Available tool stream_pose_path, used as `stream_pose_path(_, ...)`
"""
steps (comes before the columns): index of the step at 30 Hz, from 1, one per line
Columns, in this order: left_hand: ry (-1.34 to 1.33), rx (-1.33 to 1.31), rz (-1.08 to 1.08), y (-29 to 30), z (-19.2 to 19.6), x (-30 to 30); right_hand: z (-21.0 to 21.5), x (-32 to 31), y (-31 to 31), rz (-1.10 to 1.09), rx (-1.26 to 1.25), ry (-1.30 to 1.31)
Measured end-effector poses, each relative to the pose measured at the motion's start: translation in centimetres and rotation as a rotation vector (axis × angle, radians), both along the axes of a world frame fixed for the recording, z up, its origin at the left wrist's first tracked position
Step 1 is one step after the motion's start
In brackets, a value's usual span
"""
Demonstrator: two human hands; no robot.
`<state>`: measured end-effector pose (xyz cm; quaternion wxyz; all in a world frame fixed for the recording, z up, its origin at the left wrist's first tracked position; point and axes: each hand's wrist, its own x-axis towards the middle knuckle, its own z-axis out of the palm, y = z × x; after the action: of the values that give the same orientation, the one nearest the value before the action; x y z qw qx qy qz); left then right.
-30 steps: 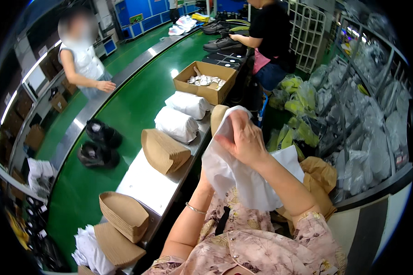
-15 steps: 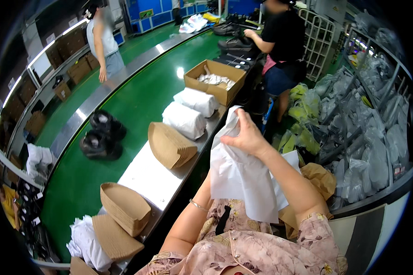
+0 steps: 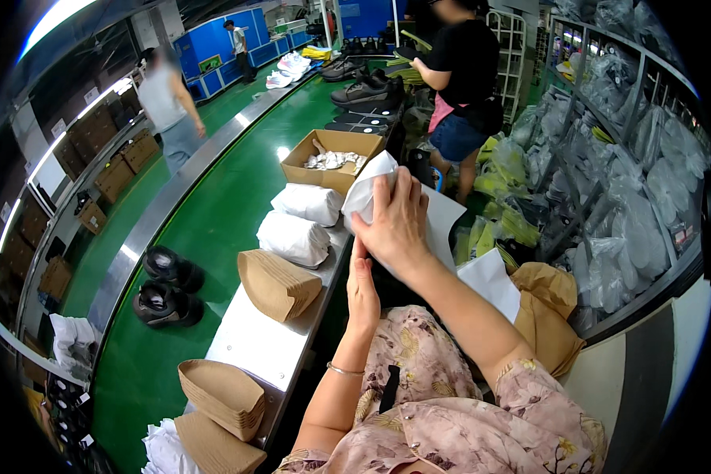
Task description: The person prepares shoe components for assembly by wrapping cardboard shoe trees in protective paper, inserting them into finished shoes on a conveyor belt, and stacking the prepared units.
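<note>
White tissue paper sits bunched under my right hand, fingers closed over it, held up above the steel bench edge. My left hand stands flat and open just below, seeming to touch the sheet. Two wrapped white bundles and a brown insert stack lie on the bench.

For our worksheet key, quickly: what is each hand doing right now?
Left hand: open, fingers straight, flat against the white tissue paper sheet.
Right hand: fingers closed around the bunched top of the sheet, holding it up.
</note>
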<state>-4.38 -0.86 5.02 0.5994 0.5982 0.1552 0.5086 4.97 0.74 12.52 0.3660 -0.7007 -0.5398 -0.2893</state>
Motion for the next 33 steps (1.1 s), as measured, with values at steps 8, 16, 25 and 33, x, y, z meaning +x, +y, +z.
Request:
stream_pose_path(8, -0.353, -0.387, 0.02, 0.2, -2.8, -0.1, -0.7, 0.0, -3.0, 0.856, -0.015, 0.64)
stream_pose_path(16, -0.363, -0.528, -0.163, 0.5, -1.5, -2.0, -5.4, 3.2, -5.1, 0.843, -0.252, 1.06)
stream_pose_path(25, -0.31, -0.633, -0.672, -0.7, -2.5, -3.0, -4.8, 2.0, -9.2, 0.973, 0.026, 1.709)
stream_pose_path(33, -0.37, -0.822, -0.595, -1.9, -2.1, -1.6, -5.9, 1.3, -8.8, 0.887, 0.124, 1.842)
